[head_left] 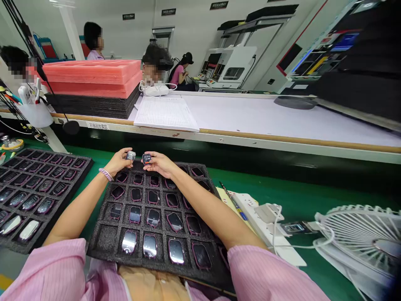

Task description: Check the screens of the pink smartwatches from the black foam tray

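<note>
My left hand (119, 162) pinches a smartwatch case (130, 155) whose visible face looks pale and shiny. My right hand (161, 164) grips a second smartwatch case (146, 158), with a dark face and a small reddish patch. Both are held up close together over the far edge of a black foam tray (105, 238). Rows of purple-rimmed smartwatch cases (153, 218) lie in its compartments. The front-left compartment is bare. My right forearm hides part of the tray's right side.
Another foam tray (59, 211) of watch cases lies left. On the right are a pen (233, 200), a power strip (250, 205) and a white fan (360, 242). Behind, a shelf (234, 113) carries pink foam trays (94, 77) and paper sheets (166, 110). Several people sit beyond.
</note>
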`<action>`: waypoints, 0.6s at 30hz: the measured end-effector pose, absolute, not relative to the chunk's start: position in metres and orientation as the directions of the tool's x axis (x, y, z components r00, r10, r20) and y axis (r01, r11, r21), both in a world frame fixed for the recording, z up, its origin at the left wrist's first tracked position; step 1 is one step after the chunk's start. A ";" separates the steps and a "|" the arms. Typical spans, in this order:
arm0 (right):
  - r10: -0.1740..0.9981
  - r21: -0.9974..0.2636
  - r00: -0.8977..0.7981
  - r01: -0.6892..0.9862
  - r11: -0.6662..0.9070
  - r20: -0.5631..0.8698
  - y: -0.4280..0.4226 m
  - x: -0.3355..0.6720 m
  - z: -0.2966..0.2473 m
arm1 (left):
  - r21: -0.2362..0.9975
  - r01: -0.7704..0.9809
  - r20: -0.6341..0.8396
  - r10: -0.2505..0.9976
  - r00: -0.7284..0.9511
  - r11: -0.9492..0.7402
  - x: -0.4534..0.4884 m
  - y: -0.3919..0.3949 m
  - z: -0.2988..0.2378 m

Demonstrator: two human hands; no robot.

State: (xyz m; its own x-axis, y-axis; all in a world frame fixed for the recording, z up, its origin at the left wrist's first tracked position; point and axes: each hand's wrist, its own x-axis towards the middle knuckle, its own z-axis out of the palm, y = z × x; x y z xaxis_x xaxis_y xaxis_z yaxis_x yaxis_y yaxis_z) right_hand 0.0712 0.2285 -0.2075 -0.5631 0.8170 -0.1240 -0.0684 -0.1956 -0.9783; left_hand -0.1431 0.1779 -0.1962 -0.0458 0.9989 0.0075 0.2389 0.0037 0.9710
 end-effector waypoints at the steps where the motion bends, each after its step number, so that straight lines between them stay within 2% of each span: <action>1: 0.812 -0.985 -0.572 -0.032 -0.167 -0.119 0.231 0.068 -0.212 | 0.963 0.270 -0.003 0.999 -0.054 0.017 -0.151 0.181 -0.204; 4: 0.802 -0.993 -0.590 0.110 -0.031 -0.090 0.239 0.056 -0.223 | 0.911 0.410 -0.006 0.997 -0.082 0.039 -0.172 0.190 -0.221; 7: 0.806 -0.939 -0.589 0.303 0.161 -0.052 0.248 0.045 -0.228 | 0.814 0.581 0.032 0.997 -0.076 0.018 -0.185 0.196 -0.233; 12: 0.812 -0.688 -0.583 0.583 0.432 0.016 0.248 0.030 -0.228 | 0.603 0.798 0.041 0.999 -0.003 -0.023 -0.189 0.195 -0.239; 18: 0.818 -0.426 -0.575 0.743 0.515 -0.015 0.240 0.043 -0.210 | 0.382 0.924 -0.008 1.000 0.010 -0.006 -0.188 0.186 -0.219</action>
State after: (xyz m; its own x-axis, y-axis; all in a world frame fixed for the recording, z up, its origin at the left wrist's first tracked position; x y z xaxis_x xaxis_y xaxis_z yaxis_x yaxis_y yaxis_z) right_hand 0.0431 0.2398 -0.2099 -0.5753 0.8178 -0.0151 0.7435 0.5152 -0.4264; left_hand -0.1884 0.1863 -0.2191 0.0100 0.9999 -0.0075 0.9240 -0.0063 0.3823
